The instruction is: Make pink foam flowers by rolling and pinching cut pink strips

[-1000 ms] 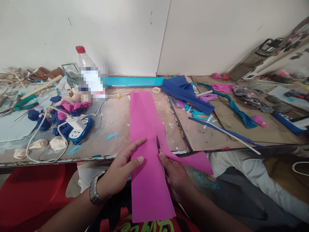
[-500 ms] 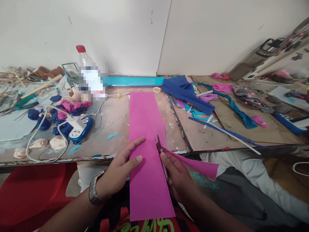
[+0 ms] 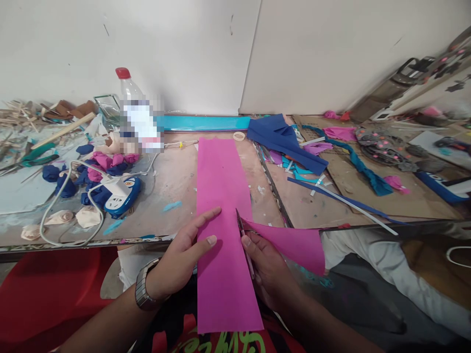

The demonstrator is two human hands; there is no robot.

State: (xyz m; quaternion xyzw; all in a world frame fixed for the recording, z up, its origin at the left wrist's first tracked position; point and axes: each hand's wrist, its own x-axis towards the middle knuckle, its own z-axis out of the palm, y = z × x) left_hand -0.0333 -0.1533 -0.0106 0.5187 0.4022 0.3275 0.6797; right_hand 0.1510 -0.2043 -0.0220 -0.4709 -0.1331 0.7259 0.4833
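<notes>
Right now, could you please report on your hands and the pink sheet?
Left hand touching pink sheet. Right hand holding scissors at the cut. Partly cut strip flaring rightward. Nothing seen blocking the scissors.

Silver link-band watch (image 3: 146, 286) on the left wrist (image 3: 157, 283), black top (image 3: 172, 316) with red patches (image 3: 159, 342), lime-green lettering (image 3: 244, 339)

Long sheet (image 3: 228, 255): plain pink
Strip (image 3: 206, 123) at far edge of the table (image 3: 172, 176): light blue
Bottle cap (image 3: 122, 73): red
Socket block (image 3: 123, 201): blue, with white top
</notes>
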